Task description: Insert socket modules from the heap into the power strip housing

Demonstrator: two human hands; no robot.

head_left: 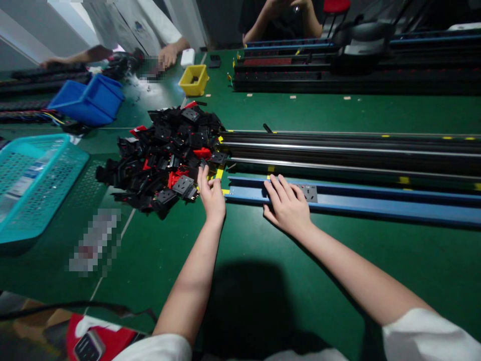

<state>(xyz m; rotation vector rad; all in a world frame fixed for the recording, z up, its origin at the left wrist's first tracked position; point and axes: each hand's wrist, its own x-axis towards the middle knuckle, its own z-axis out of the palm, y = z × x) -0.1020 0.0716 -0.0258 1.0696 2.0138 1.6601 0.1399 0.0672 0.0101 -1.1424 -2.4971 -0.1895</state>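
At centre, our right hand drapes half-spread over the blue channel, beside a socket module; our left hand, loosely parted, reaches the parts pile at centre-left. We cannot tell whether either grips anything. We seem mid-loading; next calls for separating one part.

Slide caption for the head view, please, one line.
Left grip at a pile of black and red parts; right grip over a blue channel containing a slotted grey module.
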